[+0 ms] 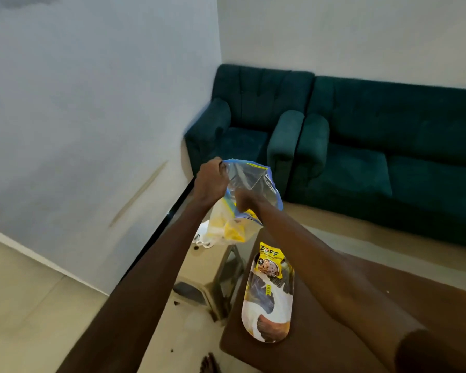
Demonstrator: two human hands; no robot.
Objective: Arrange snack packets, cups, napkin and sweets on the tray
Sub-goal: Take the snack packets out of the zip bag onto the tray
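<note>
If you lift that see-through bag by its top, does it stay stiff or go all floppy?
Probably floppy: the clear bag looks thin and crinkled where the left hand and right hand grip it. It likely sags bottom-heavy, since the yellow contents bunch at the low end. It seems light, held up in mid-air.

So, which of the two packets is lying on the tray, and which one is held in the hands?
The yellow Zoff packet lies flat on the patterned oval tray. The clear blue-edged zip bag is held up in the air by the left hand and right hand.
</note>
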